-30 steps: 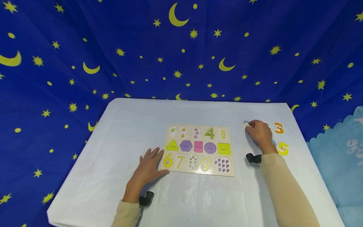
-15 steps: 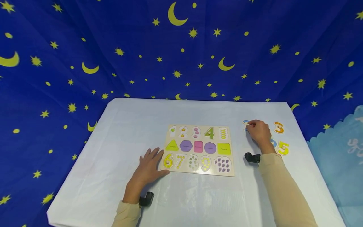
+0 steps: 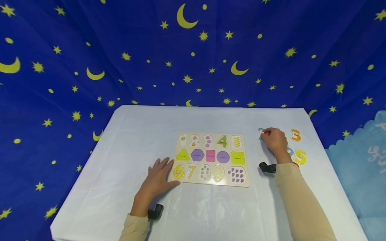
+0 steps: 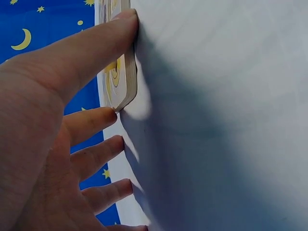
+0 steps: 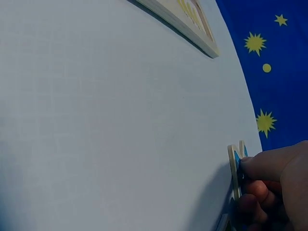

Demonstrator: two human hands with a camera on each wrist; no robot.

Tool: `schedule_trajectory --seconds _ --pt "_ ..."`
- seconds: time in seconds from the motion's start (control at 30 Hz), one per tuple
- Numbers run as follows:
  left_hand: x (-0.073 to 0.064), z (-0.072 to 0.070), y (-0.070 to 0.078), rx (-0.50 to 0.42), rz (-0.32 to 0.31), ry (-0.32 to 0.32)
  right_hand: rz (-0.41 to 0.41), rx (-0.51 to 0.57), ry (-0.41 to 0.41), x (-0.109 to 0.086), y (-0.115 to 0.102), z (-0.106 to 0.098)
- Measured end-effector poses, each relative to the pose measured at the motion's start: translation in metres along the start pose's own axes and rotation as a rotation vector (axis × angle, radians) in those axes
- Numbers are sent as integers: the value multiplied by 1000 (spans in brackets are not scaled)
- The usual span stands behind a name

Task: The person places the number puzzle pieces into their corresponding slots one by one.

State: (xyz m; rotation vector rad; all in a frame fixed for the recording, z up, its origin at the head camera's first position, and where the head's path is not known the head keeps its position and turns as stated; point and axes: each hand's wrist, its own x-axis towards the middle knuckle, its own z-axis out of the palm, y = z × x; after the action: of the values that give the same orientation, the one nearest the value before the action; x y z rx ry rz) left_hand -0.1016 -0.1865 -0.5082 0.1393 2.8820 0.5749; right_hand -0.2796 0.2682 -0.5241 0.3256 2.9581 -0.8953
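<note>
A wooden number puzzle board (image 3: pixel 248 179) lies on the white-covered table. A green 4 (image 3: pixel 222 141) and a yellow 6 (image 3: pixel 179 171) sit in its recesses; other recesses show printed fruit and similar pictures. My left hand (image 3: pixel 158 175) is spread at the board's lower left corner. In the left wrist view, the thumb (image 4: pixel 110 36) touches the board's edge and the forefinger is at its corner. Right of the board, my right hand (image 3: pixel 275 140) pinches a blue number 2 piece (image 3: pixel 259 134) between thumb and fingers. The fingers partly cover the blue piece (image 5: pixel 234 166) in the right wrist view.
An orange 3 (image 3: pixel 296 135) lies right of my right hand, with a yellow 5 (image 3: pixel 300 157) nearer me. Another blue piece (image 3: pixel 290 151) is partly hidden by my right wrist. A red edge (image 3: pixel 296 164) peeks out beside the sleeve. A blue star-patterned curtain (image 3: pixel 211 50) hangs behind the table.
My right hand stays almost in place, shifting slightly left with its fingers at the blue 2. A red edge has come into view by the right sleeve. My left hand holds still.
</note>
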Motion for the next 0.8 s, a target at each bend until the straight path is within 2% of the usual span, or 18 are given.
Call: schedule_trajectory --seconds 0.53,0.8 --pt "-1 0 -2 9 24 17 -15 15 -2 -6 -4 -4" --pt "-1 0 0 15 7 0 -21 27 0 -9 -5 -5"
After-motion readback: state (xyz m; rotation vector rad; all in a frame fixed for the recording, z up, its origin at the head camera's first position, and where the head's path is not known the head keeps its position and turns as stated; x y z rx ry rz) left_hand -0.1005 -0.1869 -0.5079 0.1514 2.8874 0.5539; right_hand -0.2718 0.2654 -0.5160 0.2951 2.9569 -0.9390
